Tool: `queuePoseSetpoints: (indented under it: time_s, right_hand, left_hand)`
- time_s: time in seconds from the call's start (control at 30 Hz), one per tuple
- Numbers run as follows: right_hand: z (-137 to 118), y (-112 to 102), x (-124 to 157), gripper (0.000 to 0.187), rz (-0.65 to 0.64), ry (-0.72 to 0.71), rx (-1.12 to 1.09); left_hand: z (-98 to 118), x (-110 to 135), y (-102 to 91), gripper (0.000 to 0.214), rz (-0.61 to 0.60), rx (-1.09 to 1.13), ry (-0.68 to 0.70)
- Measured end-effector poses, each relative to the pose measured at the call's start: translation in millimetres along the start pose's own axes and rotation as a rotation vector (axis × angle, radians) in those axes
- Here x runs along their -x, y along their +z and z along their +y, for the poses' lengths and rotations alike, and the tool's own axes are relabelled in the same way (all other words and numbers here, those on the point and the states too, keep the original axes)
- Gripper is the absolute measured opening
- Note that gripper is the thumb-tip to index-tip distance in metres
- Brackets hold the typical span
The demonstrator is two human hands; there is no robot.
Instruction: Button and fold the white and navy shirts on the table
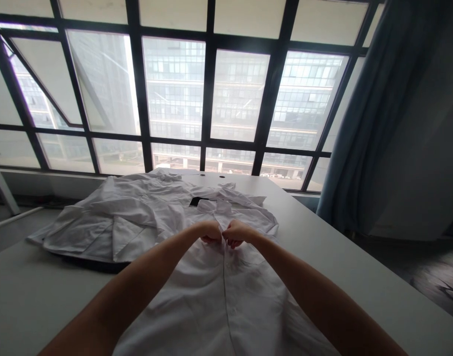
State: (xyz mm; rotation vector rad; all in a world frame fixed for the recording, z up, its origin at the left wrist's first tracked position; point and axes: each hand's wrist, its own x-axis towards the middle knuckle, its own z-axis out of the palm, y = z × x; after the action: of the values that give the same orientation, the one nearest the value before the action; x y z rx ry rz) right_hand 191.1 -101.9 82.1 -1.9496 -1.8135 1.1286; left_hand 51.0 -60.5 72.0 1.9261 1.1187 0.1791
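A white button-up shirt [207, 291] lies front side up on the table, its collar at the far end and its button line running toward me. Both hands meet at the front opening below the collar. My left hand [210, 231] is closed on the left edge of the opening. Right beside it, my right hand [236, 233] is closed on the other edge, knuckles nearly touching the left ones. The fingertips and whatever button lies between them are hidden. Farther down the front, the two edges lie along each other.
A heap of white garments [111, 217] lies to the left on the white table [322, 247], with something dark beneath it. A small black item [198, 201] is near the collar. Behind stand large windows, one tilted open, and a blue curtain [374, 123] hangs at right.
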Motion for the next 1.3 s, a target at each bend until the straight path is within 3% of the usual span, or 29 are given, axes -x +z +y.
queuePoseSetpoints:
  time_s: [0.1, 0.23, 0.4, 0.63, 0.83, 1.03, 1.3]
  right_hand:
    - [-1.7, -2.7, 3.7, 0.021, 0.019, -0.022, -0.1]
    - [9.2, 4.3, 4.1, 0.031, 0.073, -0.098, -0.202]
    - [29.9, 20.4, 5.7, 0.022, 0.168, -0.181, -0.351]
    - [46.7, 30.4, 0.5, 0.013, 0.233, -0.454, -0.421]
    - [45.2, 34.5, 1.6, 0.016, 0.515, -0.45, -0.399]
    - [48.3, 36.7, -1.4, 0.019, 0.445, -0.585, -0.259]
    - [52.4, 37.8, -7.2, 0.019, 0.468, -0.572, -0.202]
  left_hand:
    - [2.3, 1.8, -7.7, 0.033, -0.058, 0.009, -0.114]
    - [-3.8, 12.0, -3.3, 0.036, 0.017, 0.245, -0.149]
    - [-23.2, 22.8, 17.0, 0.033, 0.126, 0.438, 0.004]
    - [-32.2, 26.5, 23.3, 0.036, 0.16, 0.42, 0.171]
    - [-30.9, 26.6, 28.4, 0.036, 0.249, 0.348, 0.138]
    - [-25.8, 29.9, 28.9, 0.033, 0.241, 0.348, 0.103]
    - [-25.5, 32.4, 27.2, 0.035, 0.215, 0.364, 0.152]
